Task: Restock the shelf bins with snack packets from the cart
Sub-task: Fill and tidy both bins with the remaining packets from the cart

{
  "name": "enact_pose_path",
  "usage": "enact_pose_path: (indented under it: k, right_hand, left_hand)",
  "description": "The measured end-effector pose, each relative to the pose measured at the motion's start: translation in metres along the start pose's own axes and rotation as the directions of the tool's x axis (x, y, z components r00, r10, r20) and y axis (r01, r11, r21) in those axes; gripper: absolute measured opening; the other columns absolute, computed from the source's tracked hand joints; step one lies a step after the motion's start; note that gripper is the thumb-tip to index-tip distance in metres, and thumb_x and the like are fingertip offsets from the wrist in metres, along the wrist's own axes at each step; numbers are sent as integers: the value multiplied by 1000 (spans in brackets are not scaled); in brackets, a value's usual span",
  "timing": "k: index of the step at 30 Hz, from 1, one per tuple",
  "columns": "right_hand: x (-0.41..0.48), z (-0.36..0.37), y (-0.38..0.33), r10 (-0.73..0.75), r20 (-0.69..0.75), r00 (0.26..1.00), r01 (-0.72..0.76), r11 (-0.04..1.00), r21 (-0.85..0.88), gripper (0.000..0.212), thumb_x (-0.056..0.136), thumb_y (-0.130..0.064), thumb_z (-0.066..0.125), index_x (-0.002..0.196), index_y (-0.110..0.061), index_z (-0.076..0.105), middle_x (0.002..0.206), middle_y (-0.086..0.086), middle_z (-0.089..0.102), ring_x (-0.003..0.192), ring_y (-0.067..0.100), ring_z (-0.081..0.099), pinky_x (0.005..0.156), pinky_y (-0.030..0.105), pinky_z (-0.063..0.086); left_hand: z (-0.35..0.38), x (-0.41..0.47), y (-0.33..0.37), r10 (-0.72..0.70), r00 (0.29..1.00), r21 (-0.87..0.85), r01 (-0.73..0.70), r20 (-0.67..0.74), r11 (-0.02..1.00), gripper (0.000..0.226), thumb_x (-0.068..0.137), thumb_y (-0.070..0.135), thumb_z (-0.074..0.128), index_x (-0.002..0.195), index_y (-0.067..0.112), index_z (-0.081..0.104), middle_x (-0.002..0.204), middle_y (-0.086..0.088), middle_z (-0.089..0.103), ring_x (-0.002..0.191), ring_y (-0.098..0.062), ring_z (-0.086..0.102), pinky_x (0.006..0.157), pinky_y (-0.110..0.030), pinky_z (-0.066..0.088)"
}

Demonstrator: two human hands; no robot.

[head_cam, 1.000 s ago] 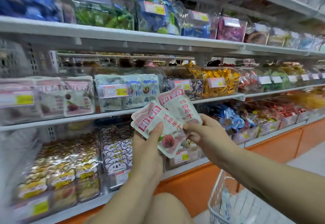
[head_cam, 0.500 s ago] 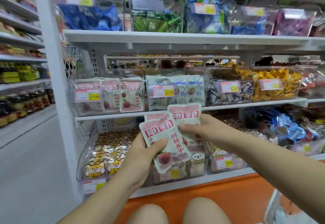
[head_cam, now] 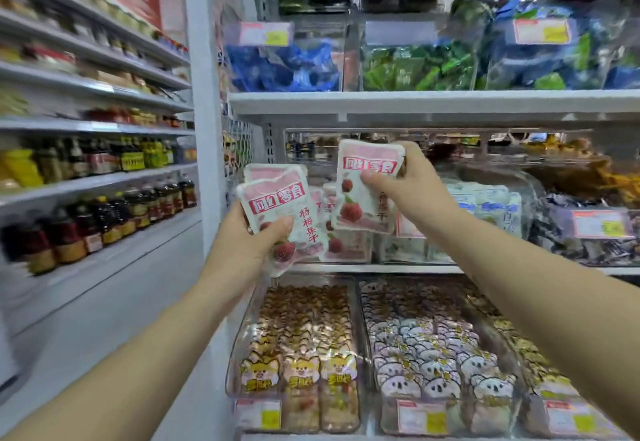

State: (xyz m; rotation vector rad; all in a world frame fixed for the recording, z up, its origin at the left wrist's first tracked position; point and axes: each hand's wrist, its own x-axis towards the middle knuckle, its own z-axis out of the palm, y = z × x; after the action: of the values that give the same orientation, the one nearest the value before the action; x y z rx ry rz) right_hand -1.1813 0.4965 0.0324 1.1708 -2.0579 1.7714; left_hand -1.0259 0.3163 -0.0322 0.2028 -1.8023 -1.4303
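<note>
My left hand (head_cam: pixel 258 233) grips a small stack of white-and-pink snack packets (head_cam: pixel 277 205) with red print and a berry picture. My right hand (head_cam: pixel 403 186) pinches one more packet of the same kind (head_cam: pixel 360 195) by its upper right side, held upright and apart from the stack. Both are raised in front of the clear bin (head_cam: pixel 346 250) on the middle shelf that holds matching pink packets. That bin is mostly hidden behind the held packets. The cart is out of view.
A white shelf upright (head_cam: pixel 204 129) stands left of the bins. Below lie bins of fox-print packets (head_cam: pixel 301 354) and koala-print packets (head_cam: pixel 433 364). Blue and green snack bins (head_cam: pixel 415 66) fill the shelf above. Bottles (head_cam: pixel 104 219) line the left aisle shelves.
My right hand has pulled one packet off the stack and lifted it up and to the right. The view has swung left and closer to the pink-packet bin.
</note>
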Motion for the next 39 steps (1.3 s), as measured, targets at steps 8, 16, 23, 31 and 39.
enact_pose_path:
  k: [8,16,23,31,39]
  right_hand:
    - [76,28,11,-204,53,977,211,961,-178,49,89,-20,75,130,-19,46,124,-12,49,113,-3,44,82,0,29]
    - [87,20,22,-62,408,911,257,859,-443,50,79,-34,83,113,-29,47,103,-10,60,78,0,56,66,16,43]
    - [104,19,5,70,553,830,366,680,-636,50,76,-36,85,114,-29,53,101,-14,55,96,12,56,79,28,45]
    - [102,43,6,190,613,767,500,420,-757,41,79,-37,80,106,-18,56,103,0,63,93,23,59,75,37,45]
    - [113,35,5,336,618,711,492,390,-778,41,75,-43,84,91,-17,58,94,0,62,80,18,58,59,29,42]
  left_hand:
    - [-7,75,27,171,978,138,-154,-118,978,39,90,19,73,125,26,58,108,17,73,97,4,69,82,-21,53]
    - [2,104,18,103,995,221,-102,9,970,38,90,19,73,123,30,58,108,19,73,99,2,69,88,-26,54]
    - [3,115,20,66,988,280,-103,138,954,42,90,19,73,125,34,56,114,17,73,105,-2,69,94,-31,52]
    - [0,121,17,77,985,367,-130,156,921,51,87,19,76,130,31,52,113,16,72,101,2,68,90,-24,54]
    - [-2,116,13,102,976,500,-186,191,846,62,85,23,78,135,33,42,108,26,64,94,21,59,70,2,43]
